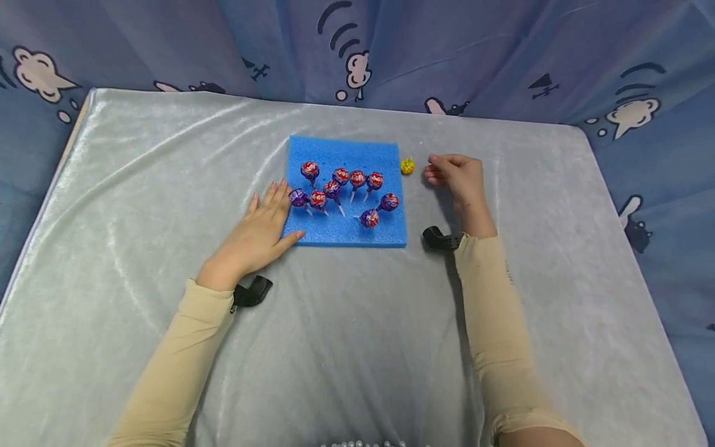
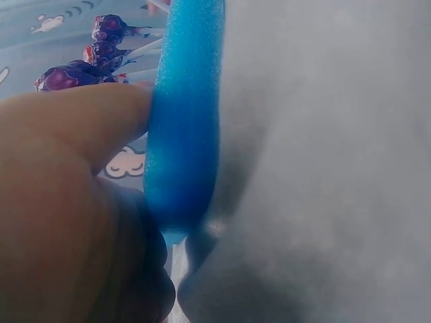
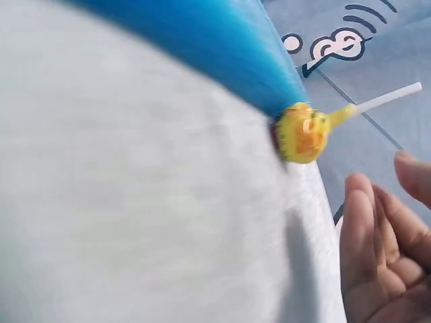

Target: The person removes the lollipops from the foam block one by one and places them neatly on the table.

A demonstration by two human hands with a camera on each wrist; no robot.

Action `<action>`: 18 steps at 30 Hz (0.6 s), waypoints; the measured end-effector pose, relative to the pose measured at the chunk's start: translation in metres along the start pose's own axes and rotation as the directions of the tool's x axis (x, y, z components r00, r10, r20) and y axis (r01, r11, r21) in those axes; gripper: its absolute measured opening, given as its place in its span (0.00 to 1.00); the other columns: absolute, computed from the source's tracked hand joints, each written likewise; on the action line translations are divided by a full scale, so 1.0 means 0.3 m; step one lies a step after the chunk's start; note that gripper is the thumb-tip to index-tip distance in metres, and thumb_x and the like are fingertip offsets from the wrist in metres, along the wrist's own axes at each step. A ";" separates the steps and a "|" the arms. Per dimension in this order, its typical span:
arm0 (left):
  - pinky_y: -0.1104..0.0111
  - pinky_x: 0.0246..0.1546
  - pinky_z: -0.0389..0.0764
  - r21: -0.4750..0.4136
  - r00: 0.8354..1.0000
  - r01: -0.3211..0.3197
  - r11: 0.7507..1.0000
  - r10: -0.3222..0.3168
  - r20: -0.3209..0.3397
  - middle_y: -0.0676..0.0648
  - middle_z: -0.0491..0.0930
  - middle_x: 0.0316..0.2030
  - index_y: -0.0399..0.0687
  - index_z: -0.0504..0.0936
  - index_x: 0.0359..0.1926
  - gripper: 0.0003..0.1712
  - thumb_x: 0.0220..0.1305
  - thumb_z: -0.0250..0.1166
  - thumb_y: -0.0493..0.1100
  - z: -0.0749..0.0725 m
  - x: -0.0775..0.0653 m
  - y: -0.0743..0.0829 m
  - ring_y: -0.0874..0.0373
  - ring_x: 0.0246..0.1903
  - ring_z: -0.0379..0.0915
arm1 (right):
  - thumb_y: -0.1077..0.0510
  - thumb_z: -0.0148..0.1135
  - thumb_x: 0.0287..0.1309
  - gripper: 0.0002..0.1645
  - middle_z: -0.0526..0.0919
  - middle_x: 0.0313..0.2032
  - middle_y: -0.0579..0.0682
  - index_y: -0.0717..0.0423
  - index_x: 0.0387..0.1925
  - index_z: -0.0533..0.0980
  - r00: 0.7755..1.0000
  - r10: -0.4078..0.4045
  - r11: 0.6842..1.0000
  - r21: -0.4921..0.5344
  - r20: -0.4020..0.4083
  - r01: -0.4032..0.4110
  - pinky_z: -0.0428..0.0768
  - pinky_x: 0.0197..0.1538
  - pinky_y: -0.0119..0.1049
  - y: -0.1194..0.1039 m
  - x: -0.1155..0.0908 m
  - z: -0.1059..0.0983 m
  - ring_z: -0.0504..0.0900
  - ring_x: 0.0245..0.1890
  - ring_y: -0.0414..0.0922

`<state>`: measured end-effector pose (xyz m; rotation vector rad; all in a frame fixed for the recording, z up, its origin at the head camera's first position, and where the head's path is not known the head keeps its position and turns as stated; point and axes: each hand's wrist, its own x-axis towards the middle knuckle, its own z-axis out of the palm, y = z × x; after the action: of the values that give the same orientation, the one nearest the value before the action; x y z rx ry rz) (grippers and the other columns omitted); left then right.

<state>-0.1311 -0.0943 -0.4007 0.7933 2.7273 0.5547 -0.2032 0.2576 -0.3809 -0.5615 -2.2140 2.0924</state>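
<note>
Several lollipops (image 1: pixel 341 176) in purple and red wrappers stand on a blue foam block (image 1: pixel 346 236), their white sticks down toward the foam, some leaning. My left hand (image 1: pixel 254 233) rests at the block's left side with fingers spread straight; its thumb (image 2: pixel 114 111) touches the foam near the front corner. A yellow-wrapped lollipop (image 3: pixel 303 133) is just beyond the block's right edge, head against the cloth and white stick pointing up. Near it, my right hand (image 1: pixel 460 180) hovers with loosely bent fingers, the thumb apart from them, holding nothing. Some lollipop stick ends are hidden.
Pale, shiny cloth (image 1: pixel 346 347) with creases covers the table. Blue patterned curtains (image 1: pixel 475 56) hang behind and at both sides. A black wrist device (image 1: pixel 252 292) is on the left wrist, and another black device (image 1: pixel 441 239) is on the right.
</note>
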 end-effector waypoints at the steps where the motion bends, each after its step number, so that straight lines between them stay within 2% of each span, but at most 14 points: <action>1: 0.52 0.68 0.30 0.003 1.000 0.001 1.000 -0.001 -0.001 0.37 0.30 0.72 0.31 0.39 0.71 0.44 0.72 0.44 0.58 -0.002 0.000 0.000 0.45 0.71 0.24 | 0.61 0.67 0.55 0.12 0.83 0.20 0.50 0.71 0.33 0.81 1.000 0.017 1.000 -0.026 0.005 -0.017 0.81 0.28 0.28 -0.018 0.011 0.006 0.82 0.19 0.39; 5: 0.52 0.68 0.30 0.002 1.000 0.003 1.000 -0.003 0.003 0.37 0.30 0.72 0.31 0.39 0.72 0.44 0.72 0.44 0.58 -0.004 -0.001 0.001 0.45 0.71 0.24 | 0.56 0.68 0.54 0.12 0.82 0.19 0.47 0.65 0.29 0.81 0.995 0.094 0.979 -0.186 0.044 -0.085 0.81 0.28 0.28 -0.060 0.038 0.034 0.81 0.20 0.38; 9: 0.52 0.68 0.30 0.007 1.000 0.004 1.000 -0.004 0.003 0.37 0.30 0.72 0.32 0.39 0.72 0.45 0.72 0.44 0.59 0.004 0.002 0.000 0.46 0.71 0.23 | 0.56 0.68 0.54 0.09 0.82 0.20 0.42 0.58 0.25 0.81 0.987 0.140 0.928 -0.356 0.074 -0.105 0.80 0.31 0.28 -0.059 0.039 0.043 0.81 0.23 0.36; 14: 0.52 0.69 0.30 0.005 1.000 0.005 1.000 -0.005 -0.006 0.37 0.30 0.72 0.32 0.40 0.72 0.45 0.71 0.45 0.59 0.005 0.002 -0.002 0.46 0.71 0.24 | 0.56 0.70 0.51 0.14 0.80 0.22 0.39 0.63 0.35 0.81 0.982 0.154 0.864 -0.497 0.105 -0.082 0.75 0.31 0.26 -0.035 0.032 0.029 0.77 0.24 0.35; 18: 0.52 0.68 0.30 0.001 1.000 0.008 1.000 -0.008 -0.004 0.37 0.30 0.72 0.31 0.40 0.72 0.44 0.71 0.45 0.59 0.000 -0.004 0.001 0.46 0.71 0.24 | 0.57 0.70 0.52 0.19 0.83 0.31 0.46 0.67 0.42 0.80 0.985 0.102 0.856 -0.517 0.142 -0.014 0.75 0.32 0.26 -0.019 0.025 0.033 0.76 0.27 0.36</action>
<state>-0.1300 -0.0948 -0.4006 0.7823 2.7328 0.5544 -0.2141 0.2503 -0.3779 -0.4920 -2.9100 1.5956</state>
